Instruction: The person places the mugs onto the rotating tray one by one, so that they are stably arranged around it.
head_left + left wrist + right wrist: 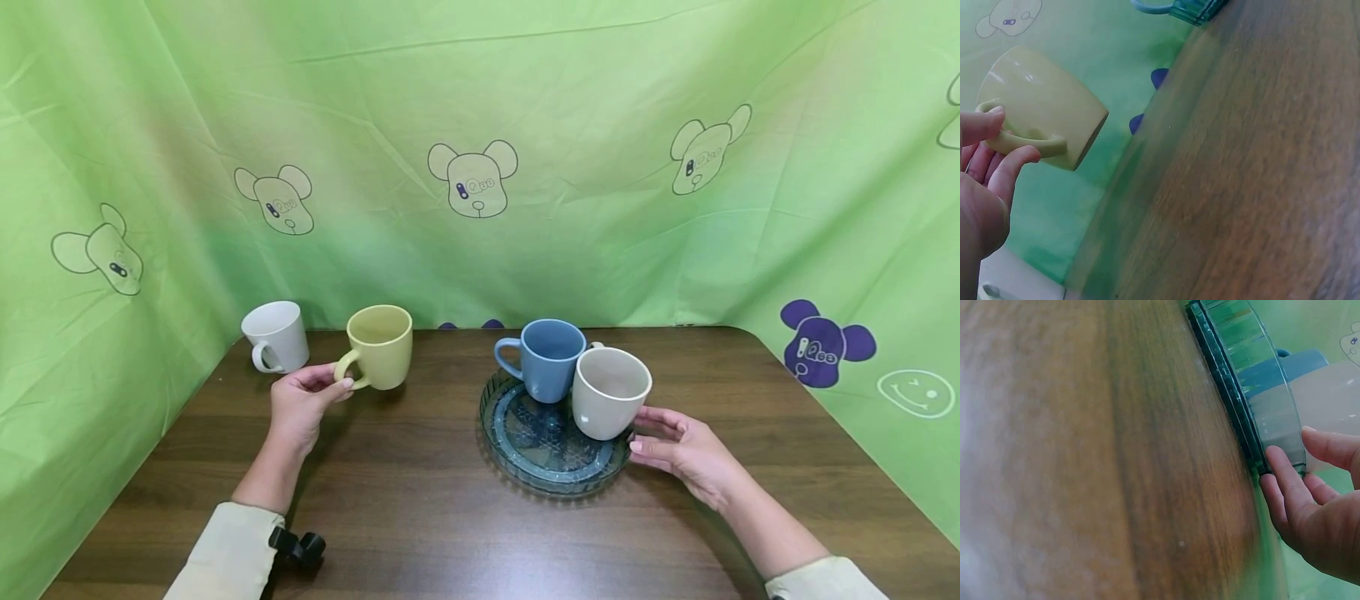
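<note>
My left hand [303, 404] pinches the handle of a yellow mug [386, 354] between thumb and fingers. In the left wrist view the yellow mug [1044, 106] hangs above the table by that handle. At the right, my right hand [693, 458] touches the outer rim of a round blue-green glass tray [551, 483]. Its fingers are spread and nearly straight along the tray's wall [1235, 406] in the right wrist view. A blue mug [551, 358] and a beige mug [607, 396] stand side by side on the tray, the beige one nearest my right hand.
A white mug [277, 337] stands at the back left of the brown wooden table [405, 517], just beyond my left hand. Green cloth [585, 242] printed with bear faces hangs behind the table and down both sides.
</note>
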Demonstrator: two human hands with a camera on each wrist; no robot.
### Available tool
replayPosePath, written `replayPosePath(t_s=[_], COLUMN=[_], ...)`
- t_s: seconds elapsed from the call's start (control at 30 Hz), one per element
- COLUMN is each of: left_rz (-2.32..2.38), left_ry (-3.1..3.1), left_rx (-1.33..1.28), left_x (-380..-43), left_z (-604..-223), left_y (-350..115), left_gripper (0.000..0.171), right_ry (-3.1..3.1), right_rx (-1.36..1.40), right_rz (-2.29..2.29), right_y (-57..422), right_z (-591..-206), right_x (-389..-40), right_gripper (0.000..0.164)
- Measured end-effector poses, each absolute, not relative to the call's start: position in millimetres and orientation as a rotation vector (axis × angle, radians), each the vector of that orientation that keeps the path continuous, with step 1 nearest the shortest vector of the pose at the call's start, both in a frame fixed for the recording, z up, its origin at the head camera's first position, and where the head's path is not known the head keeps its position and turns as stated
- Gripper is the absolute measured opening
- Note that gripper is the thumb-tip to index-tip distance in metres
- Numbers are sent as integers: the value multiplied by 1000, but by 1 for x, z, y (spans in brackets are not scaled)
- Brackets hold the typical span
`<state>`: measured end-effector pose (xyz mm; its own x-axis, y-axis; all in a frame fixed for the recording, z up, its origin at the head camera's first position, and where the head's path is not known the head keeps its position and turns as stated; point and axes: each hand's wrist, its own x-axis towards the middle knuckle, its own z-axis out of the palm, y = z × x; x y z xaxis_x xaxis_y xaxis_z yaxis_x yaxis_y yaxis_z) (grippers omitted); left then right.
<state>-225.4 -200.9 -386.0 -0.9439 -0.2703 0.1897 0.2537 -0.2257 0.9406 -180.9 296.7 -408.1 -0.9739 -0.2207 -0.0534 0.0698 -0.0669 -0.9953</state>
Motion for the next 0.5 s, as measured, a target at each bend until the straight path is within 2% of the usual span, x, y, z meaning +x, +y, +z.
replayPosePath(t_s=[0.5], left_rz=[-2279], left_ry=[-1671], left_rx=[-63], left_x=[-220], left_z=[-379], left_y=[-190], left_gripper=[39], right_ry=[2007], right_rx=[-161], right_rz=[-2146], right_y=[297], right_z=[-408], right_x=[-181], right_gripper=[71])
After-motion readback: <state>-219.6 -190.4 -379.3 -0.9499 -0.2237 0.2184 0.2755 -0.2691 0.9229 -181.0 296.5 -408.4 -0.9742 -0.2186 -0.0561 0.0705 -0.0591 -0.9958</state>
